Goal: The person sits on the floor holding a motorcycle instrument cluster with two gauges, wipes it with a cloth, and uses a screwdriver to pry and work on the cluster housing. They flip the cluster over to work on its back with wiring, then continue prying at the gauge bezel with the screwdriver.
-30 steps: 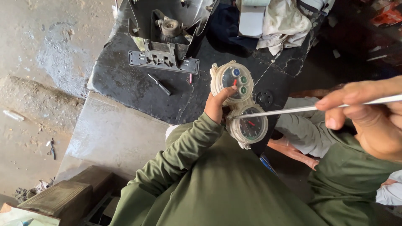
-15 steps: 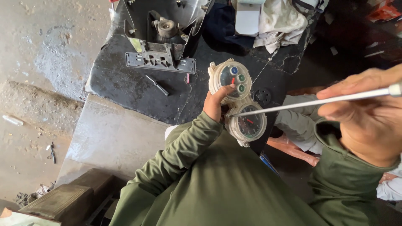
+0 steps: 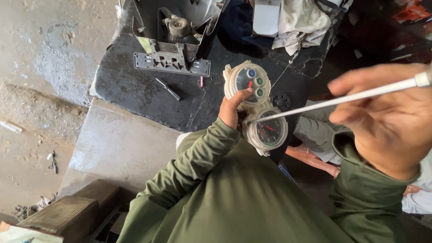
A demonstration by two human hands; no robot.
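Note:
My left hand [image 3: 232, 110] grips a motorcycle gauge cluster [image 3: 255, 105] by its left edge, thumb laid on the upper dial. The cluster has two round clear-covered dials; the upper one carries coloured indicator lights, the lower one a red needle. My right hand [image 3: 387, 119] is close to the camera and holds a long thin screwdriver [image 3: 333, 101] by its handle end. The screwdriver's tip touches the cluster at the seam between the two dials, just beside my left thumb. Both arms wear olive-green sleeves.
A black mat [image 3: 135, 90] covers the bench, with a metal bracket part [image 3: 173, 42], a small dark tool [image 3: 168, 89] and a black disc [image 3: 282, 102] on it. Crumpled cloth [image 3: 297, 22] lies at the top. Bare concrete floor [image 3: 40, 67] is left; a wooden block [image 3: 63, 216] lies lower left.
The screwdriver's shaft has swung slightly, its handle end rising toward the upper right while the tip stays at the cluster. My left hand and the cluster have barely moved.

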